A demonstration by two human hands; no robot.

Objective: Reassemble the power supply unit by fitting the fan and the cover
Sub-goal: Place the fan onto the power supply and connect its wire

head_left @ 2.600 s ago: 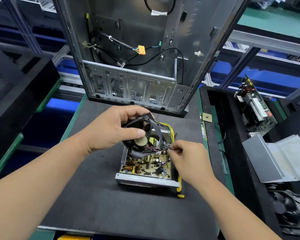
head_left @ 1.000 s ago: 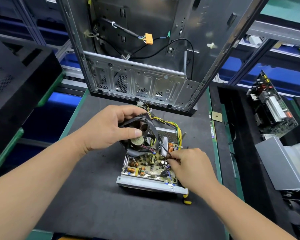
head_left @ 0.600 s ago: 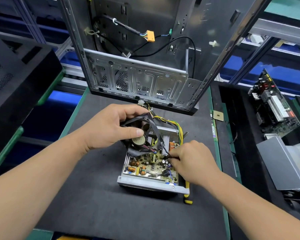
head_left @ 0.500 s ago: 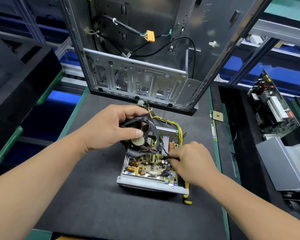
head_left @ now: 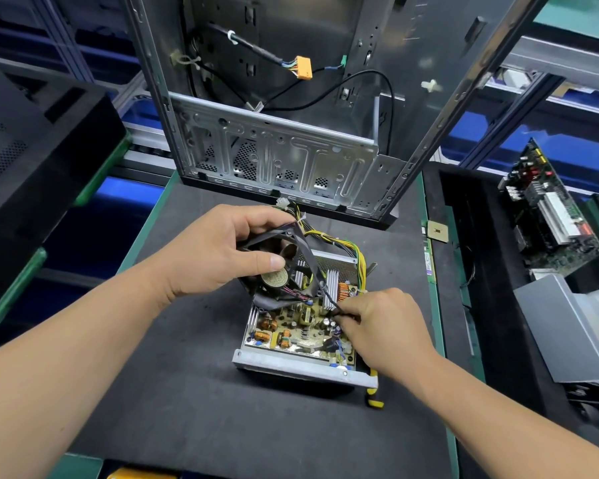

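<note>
Our left hand [head_left: 211, 257] grips the black square fan [head_left: 284, 267] above the open metal power supply unit [head_left: 301, 333]; at four o'clock our right hand [head_left: 381, 326] pinches its thin wire [head_left: 329, 299].

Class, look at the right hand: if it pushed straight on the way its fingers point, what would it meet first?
The right hand points left over the open power supply. It would probably meet the upright parts on the circuit board first, though depth is unclear.

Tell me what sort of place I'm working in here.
Most likely an electronics assembly or repair line for computers. An empty computer case stands open on a dark bench mat, a bare circuit board lies in a tray to the right, and blue bins sit on racks behind.
</note>
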